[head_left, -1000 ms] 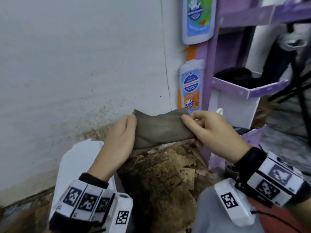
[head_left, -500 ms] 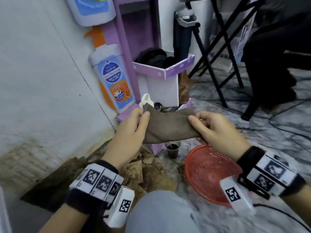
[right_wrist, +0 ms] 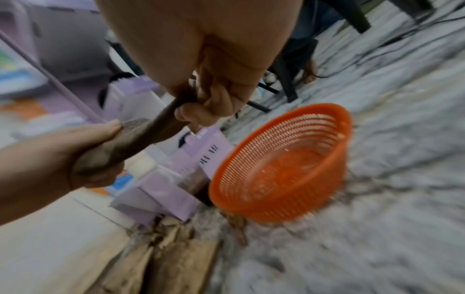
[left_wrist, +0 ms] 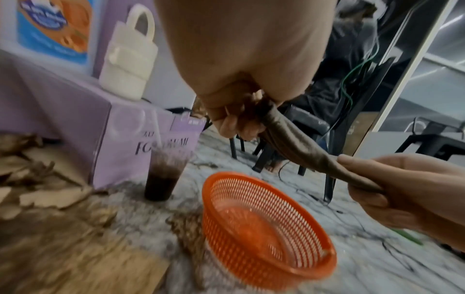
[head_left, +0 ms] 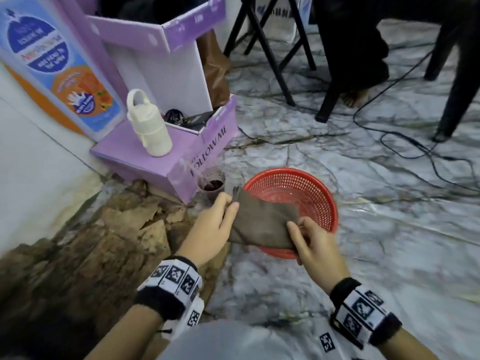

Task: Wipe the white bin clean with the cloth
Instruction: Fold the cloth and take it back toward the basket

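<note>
While no white bin is seen in any view, red basket (head_left: pixel 306 193) is overhung by brown cloth (head_left: pixel 262 224), pinched taut by left hand (head_left: pixel 213 229) and right hand (head_left: pixel 317 245); slip risked, dropped into basket.

red basket (head_left: pixel 315 201) under hands; purple box (head_left: pixel 166 162), cup (head_left: pixel 211 187) crowd left.

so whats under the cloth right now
The red basket sits on the floor below the cloth, apart from it and seemingly empty. In the head view the cloth covers its near-left rim.
</note>
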